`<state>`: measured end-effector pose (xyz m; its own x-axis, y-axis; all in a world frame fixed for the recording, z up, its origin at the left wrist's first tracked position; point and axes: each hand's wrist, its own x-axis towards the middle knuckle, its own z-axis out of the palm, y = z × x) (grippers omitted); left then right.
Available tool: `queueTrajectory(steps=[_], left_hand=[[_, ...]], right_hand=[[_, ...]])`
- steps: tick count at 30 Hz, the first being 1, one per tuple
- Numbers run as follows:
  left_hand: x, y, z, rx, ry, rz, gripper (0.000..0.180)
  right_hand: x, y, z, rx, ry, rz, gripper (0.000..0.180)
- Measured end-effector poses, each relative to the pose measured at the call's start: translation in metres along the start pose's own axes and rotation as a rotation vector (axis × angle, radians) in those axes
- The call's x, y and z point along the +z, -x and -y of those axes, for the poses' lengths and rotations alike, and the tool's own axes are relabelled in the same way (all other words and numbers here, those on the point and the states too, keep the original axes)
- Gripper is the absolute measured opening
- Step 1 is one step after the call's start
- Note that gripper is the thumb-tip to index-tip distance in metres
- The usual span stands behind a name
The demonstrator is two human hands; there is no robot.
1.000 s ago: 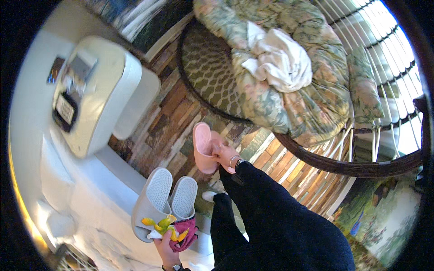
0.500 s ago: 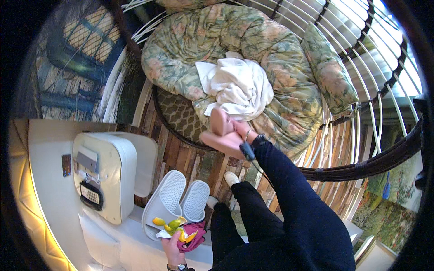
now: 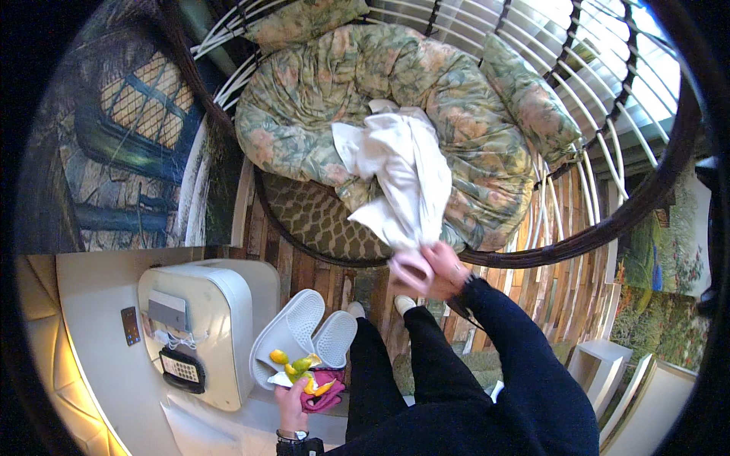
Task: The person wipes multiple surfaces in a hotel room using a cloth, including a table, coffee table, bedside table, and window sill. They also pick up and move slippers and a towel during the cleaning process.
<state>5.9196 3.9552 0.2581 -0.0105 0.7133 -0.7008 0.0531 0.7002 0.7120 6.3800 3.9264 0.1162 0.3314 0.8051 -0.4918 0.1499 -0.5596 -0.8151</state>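
Observation:
My right hand [image 3: 447,267] is closed on the gathered end of a white cloth [image 3: 411,171] and on a pink slipper [image 3: 411,271]. The cloth stretches from that hand up onto a floral cushion [image 3: 304,99]. Lower left, my left hand [image 3: 290,406] is closed round yellow-green fruit peels [image 3: 303,365], some white tissue and a magenta cloth [image 3: 327,397]. Two pale grey slippers [image 3: 285,330] appear right beyond the peels; whether that hand also grips them is hidden.
The cushion fills a round wicker seat with a dark rim [image 3: 547,257] and white bars. At the left, a cream rounded case [image 3: 196,334] and a black keypad phone [image 3: 182,370] are beside a white wall. My feet stand on wood-patterned flooring [image 3: 372,292].
My right hand has taken hold of the white cloth and drawn it toward me, stretching it out, with pink footwear still in that hand. My left hand keeps its hold.

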Motion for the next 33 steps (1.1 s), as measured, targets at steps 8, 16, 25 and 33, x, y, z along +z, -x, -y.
queueTrajectory(steps=[8, 16, 25, 33], left_hand=[[-0.045, -0.021, -0.062, 0.115, -0.113, 0.09, 0.046], [-0.007, -0.059, -0.101, 0.221, -0.118, 0.246, 0.035], [0.028, -0.053, -0.121, 0.334, -0.164, 0.379, 0.032], [0.036, -0.042, -0.107, 0.223, -0.263, 0.512, 0.033]], right_hand=[[-0.065, 0.3, -0.008, 0.211, 0.46, -0.228, 0.026], [-0.111, 0.479, -0.073, 0.528, 0.46, -0.901, 0.022], [-0.13, 0.577, -0.197, 0.548, 0.401, -1.585, 0.025], [-0.164, 0.744, -0.161, 0.5, 0.518, -2.143, 0.034]])
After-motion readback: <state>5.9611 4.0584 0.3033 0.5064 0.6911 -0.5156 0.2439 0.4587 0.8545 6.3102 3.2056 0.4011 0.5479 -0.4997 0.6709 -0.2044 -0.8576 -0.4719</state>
